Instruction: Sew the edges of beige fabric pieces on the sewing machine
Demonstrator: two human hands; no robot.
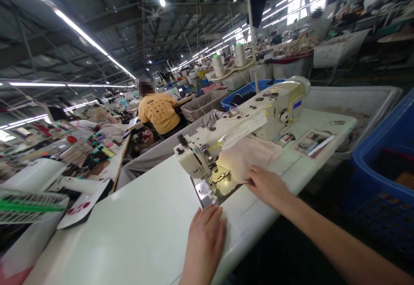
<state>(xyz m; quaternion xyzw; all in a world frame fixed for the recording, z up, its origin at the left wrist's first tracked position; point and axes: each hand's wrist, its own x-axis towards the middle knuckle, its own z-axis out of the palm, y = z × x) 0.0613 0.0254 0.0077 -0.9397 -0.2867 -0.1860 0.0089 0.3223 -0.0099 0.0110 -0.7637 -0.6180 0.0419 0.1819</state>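
A white sewing machine [241, 125] stands on a pale green table [136, 220], its lamp lighting the metal needle plate [203, 189]. Beige fabric [247, 153] lies under the machine's arm, to the right of the needle area. My right hand [267, 186] is at the fabric's near edge, fingers closed around a small dark tool [248, 182] whose tip points left. My left hand [207, 229] lies flat on the table just in front of the needle plate, fingers stretched out, holding nothing.
To the right are a blue basket [381, 168] and a grey-white bin [384, 93]. A small tray [312, 143] with parts sits on the table's right end. Beyond the machine, a person in a yellow shirt [159, 113] sits facing away. Thread cones [218, 66] stand behind the machine.
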